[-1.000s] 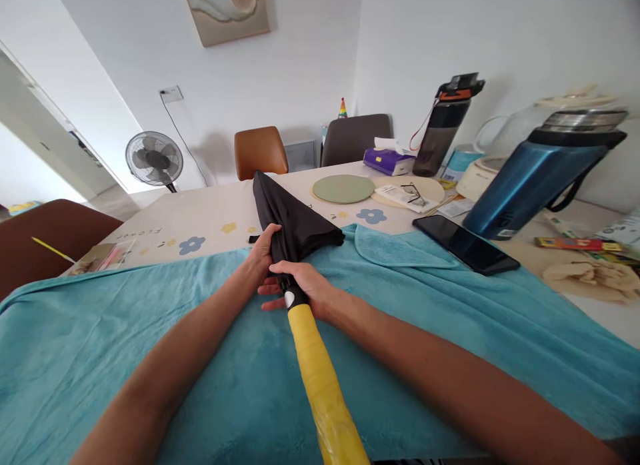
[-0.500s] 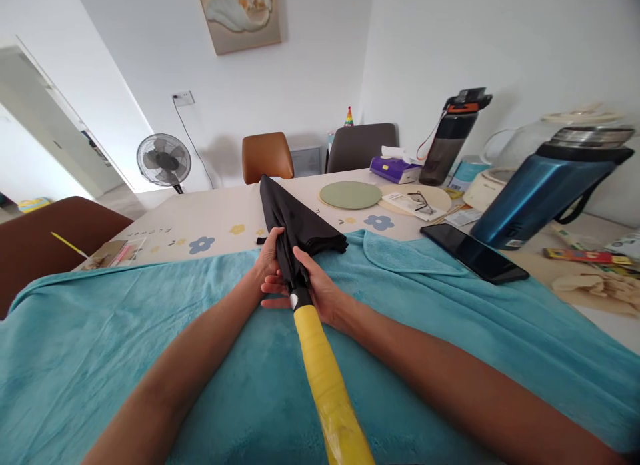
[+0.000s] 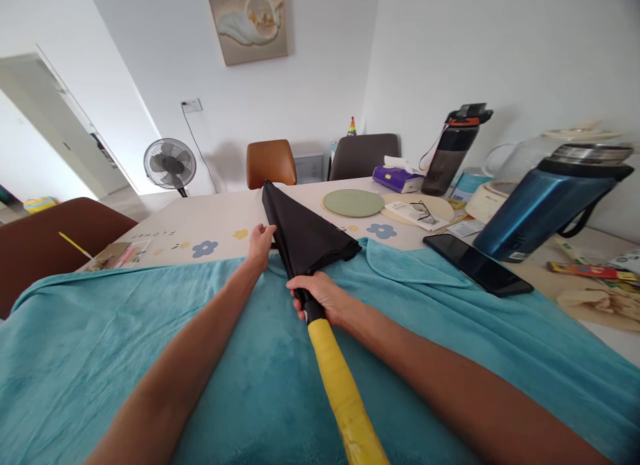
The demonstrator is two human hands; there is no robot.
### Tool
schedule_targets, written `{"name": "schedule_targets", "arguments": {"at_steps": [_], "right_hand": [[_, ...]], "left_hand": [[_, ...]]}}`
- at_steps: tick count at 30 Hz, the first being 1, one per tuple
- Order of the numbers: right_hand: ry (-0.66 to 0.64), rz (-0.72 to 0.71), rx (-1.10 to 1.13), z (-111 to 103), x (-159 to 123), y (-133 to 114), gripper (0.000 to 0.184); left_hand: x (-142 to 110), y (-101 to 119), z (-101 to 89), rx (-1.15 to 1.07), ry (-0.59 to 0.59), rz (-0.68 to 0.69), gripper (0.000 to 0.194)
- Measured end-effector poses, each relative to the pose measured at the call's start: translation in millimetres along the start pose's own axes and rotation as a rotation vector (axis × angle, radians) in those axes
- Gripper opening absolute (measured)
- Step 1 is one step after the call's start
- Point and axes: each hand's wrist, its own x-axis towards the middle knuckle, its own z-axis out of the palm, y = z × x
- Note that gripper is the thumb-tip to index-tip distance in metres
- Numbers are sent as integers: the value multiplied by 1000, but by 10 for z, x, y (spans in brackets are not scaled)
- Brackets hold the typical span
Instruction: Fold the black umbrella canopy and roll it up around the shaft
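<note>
A black umbrella [image 3: 305,228] with a yellow-wrapped handle [image 3: 340,392] points away from me over the table. Its canopy is folded down but loose, with a wide flap spread to the right. My right hand [image 3: 320,295] is closed around the umbrella just above the yellow handle. Farther up, on the canopy's left edge, my left hand [image 3: 261,244] pinches the black fabric between thumb and fingers. A teal blanket [image 3: 240,365] lies beneath both arms.
To the right are a black phone [image 3: 477,264], a leaning blue thermos [image 3: 545,202], a dark bottle [image 3: 453,148] and a purple tissue box [image 3: 397,177]. A green round mat [image 3: 353,202] lies beyond the umbrella. Chairs and a fan [image 3: 170,164] stand behind the table.
My left hand has moved away from my right, up the canopy's left edge. My right hand has shifted its grip and closed around the umbrella's lower end. The canopy flap has spread wider rightward.
</note>
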Motion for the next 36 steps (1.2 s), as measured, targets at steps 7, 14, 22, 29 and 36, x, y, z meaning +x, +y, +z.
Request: {"name": "schedule_targets", "arguments": {"at_steps": [7, 14, 22, 29, 36], "right_hand": [[10, -11, -52, 32, 47, 60, 16], [-46, -52, -12, -17, 66, 83, 11], [-88, -65, 12, -46, 25, 77, 11], [-118, -20, 65, -91, 40, 61, 13], [-138, -11, 85, -91, 58, 53, 17]], "left_hand": [[-104, 232, 45, 403, 1, 398, 24], [-324, 323, 539, 1036, -546, 817, 32], [-25, 237, 988, 1595, -950, 809, 43], [-130, 698, 612, 1294, -453, 922, 27], [-324, 1054, -310, 696, -146, 565, 16]]}}
